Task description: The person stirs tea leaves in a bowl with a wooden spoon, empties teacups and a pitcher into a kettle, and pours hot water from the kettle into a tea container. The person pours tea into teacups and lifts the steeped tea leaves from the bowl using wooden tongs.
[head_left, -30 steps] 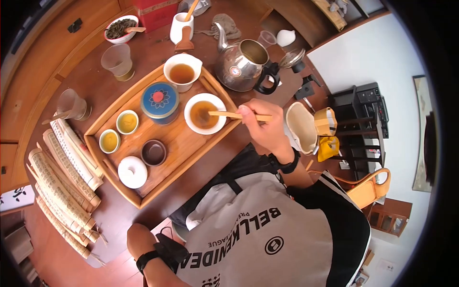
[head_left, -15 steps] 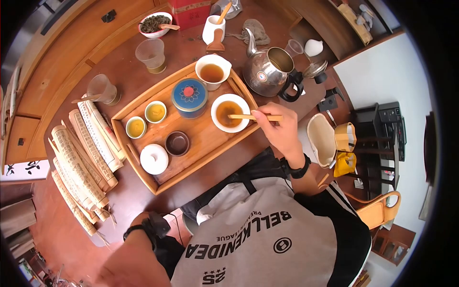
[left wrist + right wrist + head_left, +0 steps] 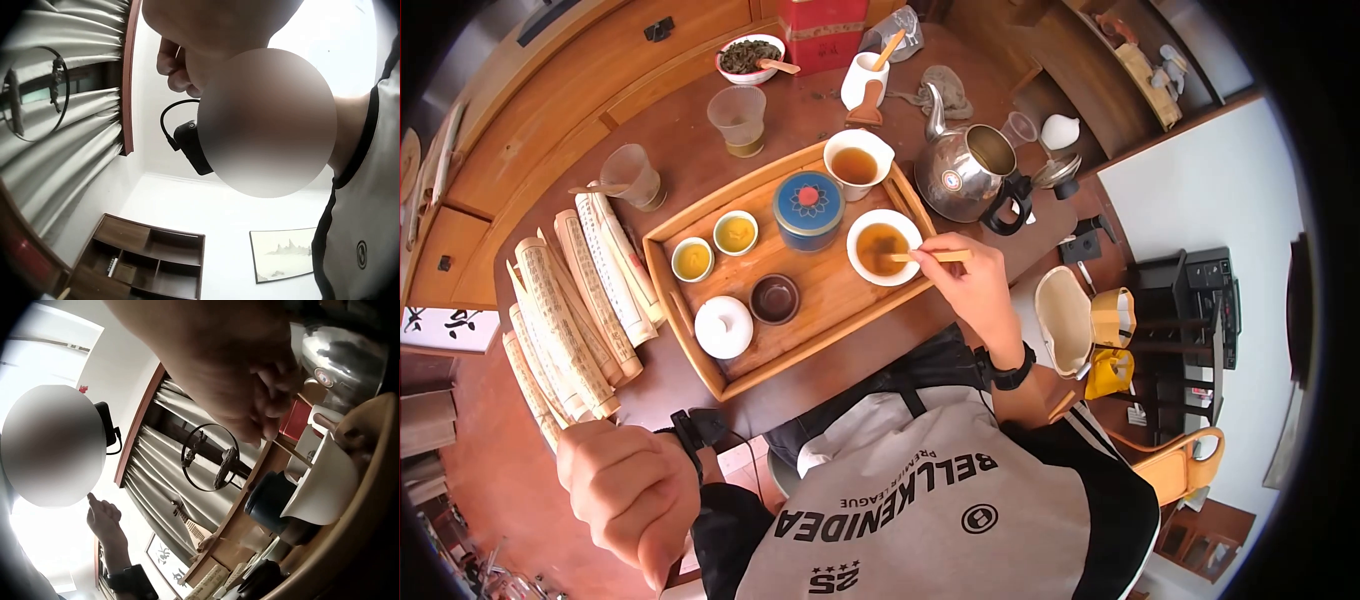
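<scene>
My right hand (image 3: 970,285) pinches a pale wooden stick (image 3: 945,256) over the tray's right edge. The stick's far end dips into the amber tea in a white bowl (image 3: 858,262); its tip is hidden in the liquid. In the right wrist view the same hand (image 3: 250,394) hangs above the white ware. My left hand (image 3: 625,490) is raised off the table at lower left, fingers curled, with nothing visible in its grasp. A blue canister (image 3: 809,222), a white pitcher (image 3: 880,160) of tea and a white lid (image 3: 723,327) stand around the bowl.
On the wooden tray (image 3: 840,358) are also a dark cup (image 3: 774,299) and two small cups, one the nearer cup (image 3: 693,260). A steel kettle (image 3: 955,180) stands just beyond the tray's right end. Bamboo scrolls (image 3: 565,320) lie to the left.
My left hand has risen from beside the table toward the head camera. The right hand keeps its pinch on the stick, whose end stays in the bowl. The head view has shifted.
</scene>
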### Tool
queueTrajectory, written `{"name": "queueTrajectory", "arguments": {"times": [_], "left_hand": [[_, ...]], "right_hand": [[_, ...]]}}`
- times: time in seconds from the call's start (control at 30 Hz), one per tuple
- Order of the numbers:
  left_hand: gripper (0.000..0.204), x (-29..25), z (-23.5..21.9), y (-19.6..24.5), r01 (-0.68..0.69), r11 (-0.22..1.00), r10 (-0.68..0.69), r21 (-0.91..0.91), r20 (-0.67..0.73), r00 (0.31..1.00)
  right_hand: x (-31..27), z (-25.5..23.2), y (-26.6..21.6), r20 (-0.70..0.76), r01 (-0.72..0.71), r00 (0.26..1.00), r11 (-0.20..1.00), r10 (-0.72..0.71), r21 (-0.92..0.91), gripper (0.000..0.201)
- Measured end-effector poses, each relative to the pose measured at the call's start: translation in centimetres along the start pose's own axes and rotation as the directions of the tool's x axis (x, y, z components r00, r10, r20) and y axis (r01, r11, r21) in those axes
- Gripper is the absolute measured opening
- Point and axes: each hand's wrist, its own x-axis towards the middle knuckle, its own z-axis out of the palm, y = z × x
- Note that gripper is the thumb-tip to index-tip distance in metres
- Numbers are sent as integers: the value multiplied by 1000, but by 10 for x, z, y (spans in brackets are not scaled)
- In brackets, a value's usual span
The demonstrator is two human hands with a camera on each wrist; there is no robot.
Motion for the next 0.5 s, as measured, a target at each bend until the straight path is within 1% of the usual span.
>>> {"name": "queueTrajectory", "arguments": {"times": [0.03, 0.1, 0.13, 0.2, 0.23, 0.27, 0.3, 0.33, 0.4, 0.43, 0.5], "left_hand": [[62, -1, 3, 1, 1, 1000, -1, 4, -5, 1000], [59, -2, 14, 2, 37, 999, -37, -2, -194, 980], [59, -3, 13, 1, 38, 999, -37, 1, -197, 980], [56, -5, 10, -2, -9, 1000, 10, 2, -147, 989], [56, -2, 8, -1, -9, 1000, 10, 4, -150, 989], [56, 3, 4, 0, 2, 1000, -2, 13, -15, 1000], [56, 7, 2, 2, 12, 1000, -15, 25, 119, 993], [56, 9, -1, 3, 12, 1000, -15, 29, 114, 993], [55, 12, -7, 5, 1, 999, -12, 41, 253, 967], [55, 14, -8, 5, 1, 999, -12, 44, 251, 968], [57, 16, -9, 3, -82, 994, 55, 78, 300, 952]], "right_hand": [[-1, -1, 0, 4, 5, 1000, 1000, -5, -3, 13], [-1, -3, -1, -3, 32, 999, 999, -32, 0, 13], [-1, -4, -2, -1, 35, 999, 999, -35, -1, 13], [-1, -5, -2, -71, 63, 996, 998, -62, 12, 12], [-1, -5, -3, -70, 65, 995, 998, -64, 11, 12], [0, -5, -3, -78, 52, 996, 998, -51, 17, 12], [1, -4, -4, -85, 40, 996, 999, -38, 23, 11], [1, -3, -4, -82, 46, 996, 999, -44, 21, 11], [1, 0, -4, -5, -19, 1000, 1000, 19, 4, 10], [0, 0, -4, -3, -16, 1000, 1000, 16, 3, 10], [-1, -2, -4, 9, 6, 1000, 1000, -6, -22, 10]]}}
